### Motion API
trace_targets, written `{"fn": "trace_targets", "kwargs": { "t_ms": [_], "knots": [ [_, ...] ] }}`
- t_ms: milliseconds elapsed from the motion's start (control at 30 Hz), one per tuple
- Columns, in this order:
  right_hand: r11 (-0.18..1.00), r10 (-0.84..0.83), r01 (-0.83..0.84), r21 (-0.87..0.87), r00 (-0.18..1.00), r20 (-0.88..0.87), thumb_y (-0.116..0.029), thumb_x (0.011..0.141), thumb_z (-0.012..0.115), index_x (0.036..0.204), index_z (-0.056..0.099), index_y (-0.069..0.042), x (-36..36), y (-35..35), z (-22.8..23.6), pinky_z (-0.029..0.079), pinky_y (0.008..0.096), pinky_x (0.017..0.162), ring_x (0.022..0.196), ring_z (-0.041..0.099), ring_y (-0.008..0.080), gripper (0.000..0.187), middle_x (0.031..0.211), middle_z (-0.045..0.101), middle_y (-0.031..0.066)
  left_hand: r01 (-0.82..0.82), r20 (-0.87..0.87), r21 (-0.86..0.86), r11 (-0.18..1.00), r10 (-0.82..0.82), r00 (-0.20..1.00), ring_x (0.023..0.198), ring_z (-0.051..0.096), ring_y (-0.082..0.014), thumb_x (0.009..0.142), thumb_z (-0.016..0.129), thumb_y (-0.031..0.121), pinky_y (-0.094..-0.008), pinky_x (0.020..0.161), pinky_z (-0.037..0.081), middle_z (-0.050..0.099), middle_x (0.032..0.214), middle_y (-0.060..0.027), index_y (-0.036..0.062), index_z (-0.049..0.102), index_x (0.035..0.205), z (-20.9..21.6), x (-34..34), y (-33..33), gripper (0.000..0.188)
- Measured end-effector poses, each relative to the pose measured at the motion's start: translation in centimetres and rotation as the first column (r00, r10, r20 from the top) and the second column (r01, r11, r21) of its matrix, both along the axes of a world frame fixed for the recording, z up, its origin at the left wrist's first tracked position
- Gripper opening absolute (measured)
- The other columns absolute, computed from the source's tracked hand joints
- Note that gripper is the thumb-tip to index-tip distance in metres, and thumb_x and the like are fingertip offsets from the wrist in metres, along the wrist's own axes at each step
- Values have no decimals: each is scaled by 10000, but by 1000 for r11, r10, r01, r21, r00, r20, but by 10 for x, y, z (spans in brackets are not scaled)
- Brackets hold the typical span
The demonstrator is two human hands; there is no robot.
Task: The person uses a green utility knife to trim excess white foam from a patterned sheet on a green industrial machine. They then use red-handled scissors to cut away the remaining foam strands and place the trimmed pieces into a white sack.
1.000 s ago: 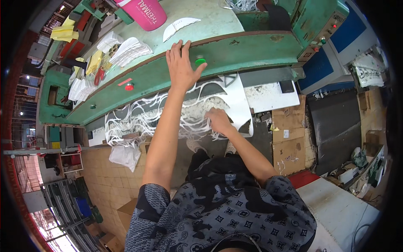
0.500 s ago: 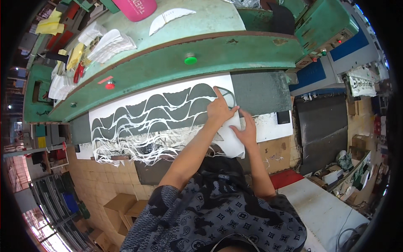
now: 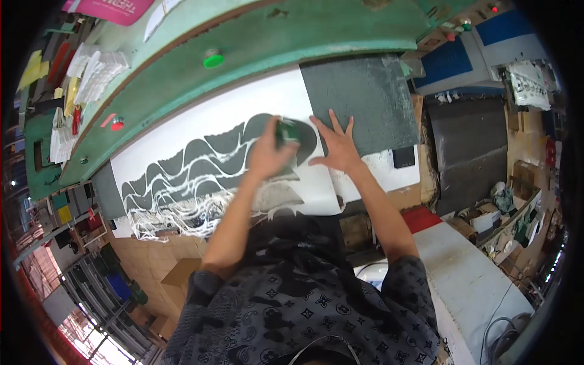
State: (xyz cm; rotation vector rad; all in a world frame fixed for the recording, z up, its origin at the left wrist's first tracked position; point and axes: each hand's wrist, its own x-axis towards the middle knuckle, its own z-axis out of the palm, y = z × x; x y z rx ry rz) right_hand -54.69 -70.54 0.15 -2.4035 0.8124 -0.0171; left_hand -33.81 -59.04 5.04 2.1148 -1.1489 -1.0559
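A white sheet lies over a dark grey board. Rows of curved openings are cut through it, leaving thin wavy strips toward the left and near edge. My left hand, somewhat blurred, is closed on a dark green curved frame that looks like a cutting die. The die is over the sheet beside a rounded opening; whether it touches cannot be made out. To its right, my right hand is spread with fingers apart, lying across the sheet's right edge and the grey board. Nothing is in it.
Along the far side runs a green machine beam with a green button and a red button. Stacked white cut pieces rest on the machine's top. A small black block sits right of the sheet; a white table stands near right.
My left hand has drawn the die leftward off the sheet's right end, where a rounded opening now shows. My right hand has moved up and spread on the sheet's edge. The view has shifted.
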Motion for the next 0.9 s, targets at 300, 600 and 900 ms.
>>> {"fn": "trace_targets", "kwargs": {
  "t_ms": [300,600,900],
  "knots": [
    [988,-2,-3,-153,999,-32,-408,670,912,1548,359,-87,25,17,18,-17,744,1150,1481,335,396,1086,1485,544,124,-288,-290,-532,797,147,945,969,663,-164,722,736,519,-282,769,555,594,1330,-129,38,395,1526,92,99,108,997],
    [940,-182,-13,340,825,536,-419,1029,494,1398,533,32,67,106,138,354,424,1133,1246,600,308,584,1332,629,221,18,179,-489,872,81,980,655,708,-344,662,887,344,-379,554,536,699,823,-196,7,408,1423,124,-12,125,961],
    [-19,-795,-215,976,596,116,-431,1079,377,1411,497,36,99,190,135,530,372,914,1043,664,247,585,1207,659,163,-157,152,-474,866,256,954,1122,642,-306,763,877,215,-395,1038,447,634,1237,-196,-44,368,1476,146,30,177,914]
  ]
}}
